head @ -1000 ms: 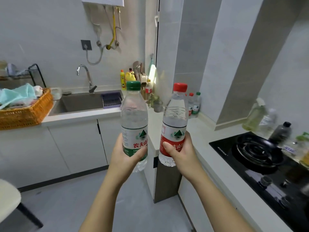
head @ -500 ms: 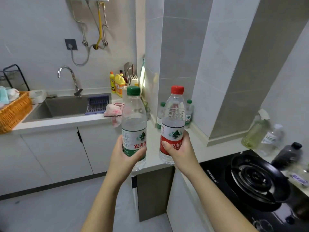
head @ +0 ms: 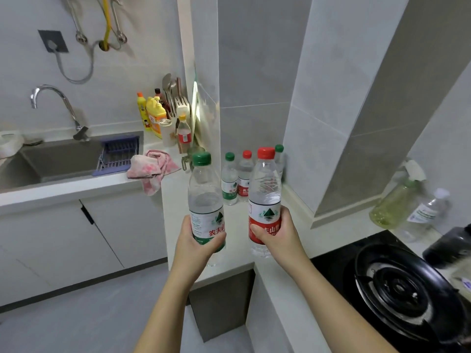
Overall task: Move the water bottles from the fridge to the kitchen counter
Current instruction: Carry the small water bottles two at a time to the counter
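Closest to me, the person's left hand (head: 196,240) is wrapped round the label band of a green-capped bottle (head: 204,200), thumb across the front. The right hand (head: 275,235) is clamped the same way on a red-capped bottle (head: 265,189). Both bottles are upright, side by side but apart, held above the front corner of the white worktop (head: 175,212) and not yet set down.

They look nearly full, so I judge each has some weight for one hand. The thin clear plastic would dent under a hard squeeze, and if they are cold from the fridge the walls may be slick. The labelled waist, where the hands sit, seems the surest hold, low enough to steady the base on the way down.

To the right lies the black hob (head: 397,284). Farther back, against the grey tiled wall, three more bottles (head: 244,182) stand close together on the worktop. Beyond them to the left, a pink cloth (head: 153,169) droops over the edge beside the sink (head: 58,159).
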The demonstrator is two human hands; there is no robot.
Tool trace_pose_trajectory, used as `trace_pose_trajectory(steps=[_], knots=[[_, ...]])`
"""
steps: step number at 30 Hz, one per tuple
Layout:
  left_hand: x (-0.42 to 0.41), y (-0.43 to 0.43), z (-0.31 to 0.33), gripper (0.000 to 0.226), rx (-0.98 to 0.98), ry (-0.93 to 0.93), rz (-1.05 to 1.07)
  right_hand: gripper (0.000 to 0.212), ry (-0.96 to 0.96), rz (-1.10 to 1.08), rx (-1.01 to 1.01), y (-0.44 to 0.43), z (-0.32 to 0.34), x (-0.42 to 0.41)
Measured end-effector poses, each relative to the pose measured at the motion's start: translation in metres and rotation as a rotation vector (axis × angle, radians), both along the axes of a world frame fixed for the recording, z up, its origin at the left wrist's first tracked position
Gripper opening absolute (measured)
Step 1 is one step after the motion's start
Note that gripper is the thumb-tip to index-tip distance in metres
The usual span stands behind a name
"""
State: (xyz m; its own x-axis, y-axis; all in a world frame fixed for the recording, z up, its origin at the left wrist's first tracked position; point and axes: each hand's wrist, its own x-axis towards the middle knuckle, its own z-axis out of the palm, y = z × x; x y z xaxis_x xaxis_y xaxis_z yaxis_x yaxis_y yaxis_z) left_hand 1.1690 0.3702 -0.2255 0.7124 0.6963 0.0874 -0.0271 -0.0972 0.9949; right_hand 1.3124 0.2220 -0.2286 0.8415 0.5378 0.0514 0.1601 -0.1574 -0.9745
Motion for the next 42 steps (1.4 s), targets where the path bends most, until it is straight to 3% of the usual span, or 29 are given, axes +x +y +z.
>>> trace_pose_trajectory(steps=[16, 31, 42], knots=[[0.139, 0.089, -0.096, 0.047, 0.055, 0.313, -0.148, 0.059, 0.144, -0.186, -0.174, 0.080, -0.085, 0.107], [0.166, 0.095, -0.141, 0.051, 0.100, 0.359, -0.190, 0.058, 0.132, -0.161, -0.222, 0.087, -0.122, 0.141], [0.173, 0.105, -0.149, 0.053, 0.300, 0.468, -0.229, 0.066, 0.030, -0.111, -0.357, 0.080, -0.127, 0.162]])
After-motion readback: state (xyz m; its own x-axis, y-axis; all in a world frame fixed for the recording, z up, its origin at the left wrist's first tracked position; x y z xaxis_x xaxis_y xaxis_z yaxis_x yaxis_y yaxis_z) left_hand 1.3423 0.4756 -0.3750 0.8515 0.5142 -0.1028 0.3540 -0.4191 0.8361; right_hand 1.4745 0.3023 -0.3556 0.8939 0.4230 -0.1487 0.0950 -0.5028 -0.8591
